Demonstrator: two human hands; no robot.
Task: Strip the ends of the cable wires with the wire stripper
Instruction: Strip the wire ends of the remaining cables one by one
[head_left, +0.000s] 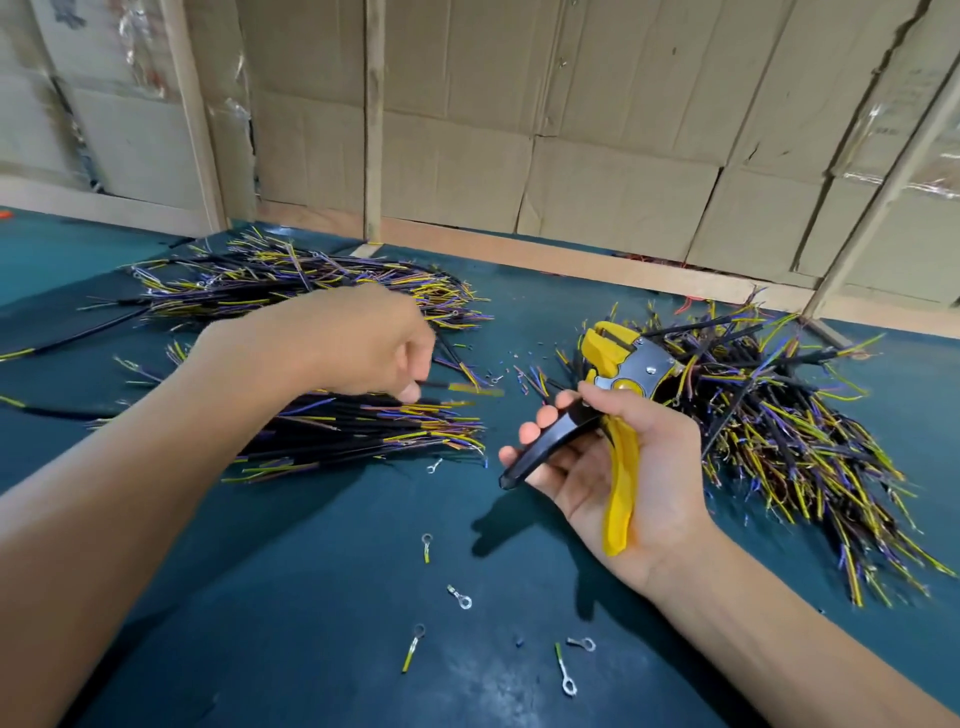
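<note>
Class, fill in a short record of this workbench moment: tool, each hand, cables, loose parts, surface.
tool: yellow-and-black wire stripper, handles apart
right hand: holds the stripper, palm up
left hand: grip on a black cable with yellow wire end
cables: three piles of black cables with yellow and blue wires
loose parts: silver ring terminals
surface: dark teal table

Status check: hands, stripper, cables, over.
Right hand holds wire stripper, nothing in its head. Left hand picking one cable from near pile. Nothing in the way.

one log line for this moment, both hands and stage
stage: picking next cable | left hand: pinching cable from near pile | right hand: holding wire stripper, no wire in it
</note>
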